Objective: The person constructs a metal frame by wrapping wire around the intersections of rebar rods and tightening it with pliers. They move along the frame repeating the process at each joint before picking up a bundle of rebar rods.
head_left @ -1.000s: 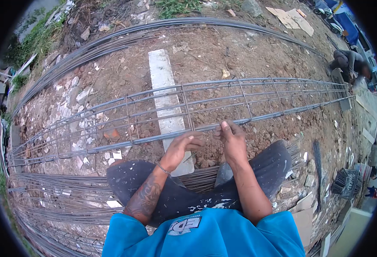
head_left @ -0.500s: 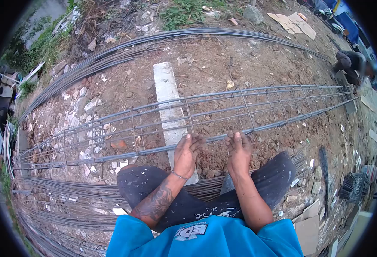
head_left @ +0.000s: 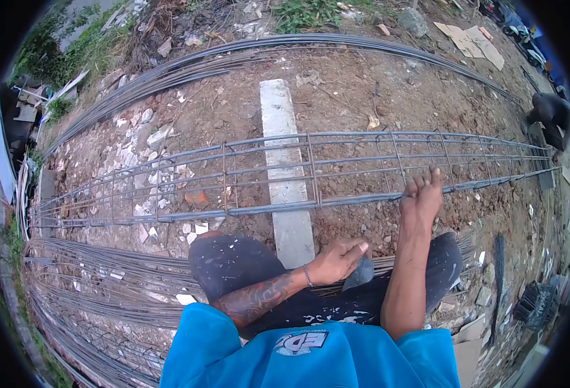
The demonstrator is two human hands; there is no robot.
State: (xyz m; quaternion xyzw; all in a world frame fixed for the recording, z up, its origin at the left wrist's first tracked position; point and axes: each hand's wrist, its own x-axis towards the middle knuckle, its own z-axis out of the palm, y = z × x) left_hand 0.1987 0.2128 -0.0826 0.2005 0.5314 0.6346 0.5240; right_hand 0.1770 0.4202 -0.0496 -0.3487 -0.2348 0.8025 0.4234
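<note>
A long rebar cage (head_left: 356,199) stretches across in front of me, its bars linked by thin square stirrups. My right hand (head_left: 422,197) is at the near lower bars, beside a stirrup, with its fingers bent and one pointing upward. Whatever those fingers grip is too small to make out. Held low over my lap, my left hand (head_left: 338,262) is closed, thumb against the curled fingers; I cannot see what is in it. Just beside it lies a translucent plastic bag (head_left: 361,275), partly hidden by the hand and my leg.
A pale concrete beam (head_left: 277,113) passes beneath the cage. Loose bars (head_left: 104,265) lie at the left, with more rods (head_left: 324,40) along the back. At the far right end, another person (head_left: 552,116) bends near the cage. Rubble (head_left: 159,139) covers the ground.
My left hand has left the near bar and dropped toward my lap. My right hand has moved right and slightly farther out along the cage. The view has shifted a little.
</note>
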